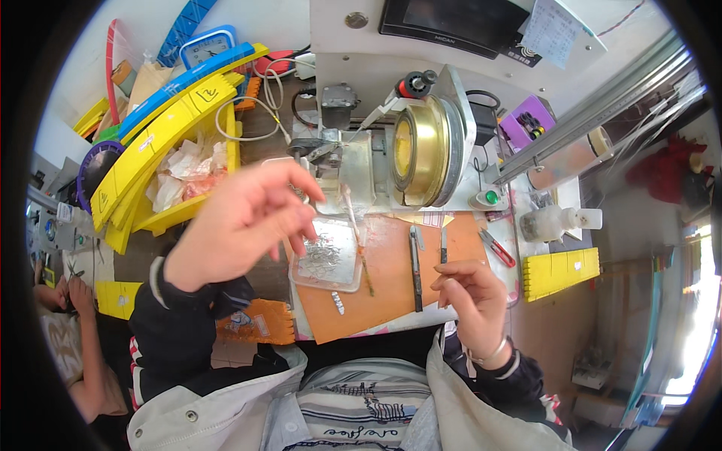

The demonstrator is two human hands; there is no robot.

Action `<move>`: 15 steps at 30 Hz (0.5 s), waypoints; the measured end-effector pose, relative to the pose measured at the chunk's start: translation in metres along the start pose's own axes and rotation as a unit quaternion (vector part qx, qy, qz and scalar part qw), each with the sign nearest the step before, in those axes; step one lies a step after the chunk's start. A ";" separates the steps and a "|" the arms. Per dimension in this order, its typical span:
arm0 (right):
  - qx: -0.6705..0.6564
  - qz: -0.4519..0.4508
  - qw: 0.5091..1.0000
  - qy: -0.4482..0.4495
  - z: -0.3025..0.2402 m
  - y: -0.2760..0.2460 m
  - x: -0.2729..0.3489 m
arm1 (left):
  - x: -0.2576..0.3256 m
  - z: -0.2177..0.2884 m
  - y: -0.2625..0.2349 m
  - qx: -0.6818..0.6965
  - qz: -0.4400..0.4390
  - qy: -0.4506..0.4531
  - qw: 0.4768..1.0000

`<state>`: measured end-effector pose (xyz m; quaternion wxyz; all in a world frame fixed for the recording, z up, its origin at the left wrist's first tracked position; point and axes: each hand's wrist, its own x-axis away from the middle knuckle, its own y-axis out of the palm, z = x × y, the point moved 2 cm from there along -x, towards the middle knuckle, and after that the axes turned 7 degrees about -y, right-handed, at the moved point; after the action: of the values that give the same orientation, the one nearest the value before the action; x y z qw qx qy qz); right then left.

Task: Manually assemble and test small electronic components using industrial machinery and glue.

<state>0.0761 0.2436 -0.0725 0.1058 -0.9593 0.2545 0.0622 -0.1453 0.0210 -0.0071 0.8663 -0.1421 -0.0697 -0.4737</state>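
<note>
My left hand point(244, 222) is raised over the left side of the bench, slightly blurred, its fingers bent but apart. It partly covers a clear plastic tray point(331, 286) of small metal pieces point(322, 257). My right hand point(475, 304) is at the front right of the orange mat point(391, 297), its thumb and fingertips drawn together. Whatever they may hold is too small to make out. Just left of that hand lies a slim black tool point(416, 270). A thin stick point(350, 212) with a pale tip leans across the tray's right edge.
Behind the mat stands a machine with a gold-coloured drum point(414, 154). Yellow bins point(169, 150) are at the left, one full of crumpled paper. Red-handled snips point(498, 249), a clear bottle point(545, 223) and a yellow strip point(560, 273) lie to the right. Another person's arm point(90, 338) shows far left.
</note>
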 end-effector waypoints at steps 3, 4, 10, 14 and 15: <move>-0.198 -0.209 0.950 0.120 -0.037 0.034 -0.029 | -0.003 -0.049 0.014 0.126 -0.029 -0.119 0.984; -0.199 -0.211 0.950 0.117 -0.037 0.046 -0.038 | -0.008 -0.058 0.021 0.124 -0.026 -0.118 0.985; -0.306 -0.155 0.927 0.152 -0.006 0.128 -0.088 | -0.044 -0.094 0.033 0.445 0.000 -0.149 0.883; -0.336 0.037 0.932 0.135 -0.008 0.141 -0.111 | -0.063 -0.092 0.033 0.517 0.017 -0.153 0.842; -0.347 0.075 0.926 0.129 -0.006 0.142 -0.111 | -0.064 -0.093 0.036 0.517 0.019 -0.153 0.842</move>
<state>-0.0908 0.1748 -0.0716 -0.2725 -0.9139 0.2995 0.0296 -0.1516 0.0616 -0.1187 0.8011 0.2546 -0.4340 -0.3243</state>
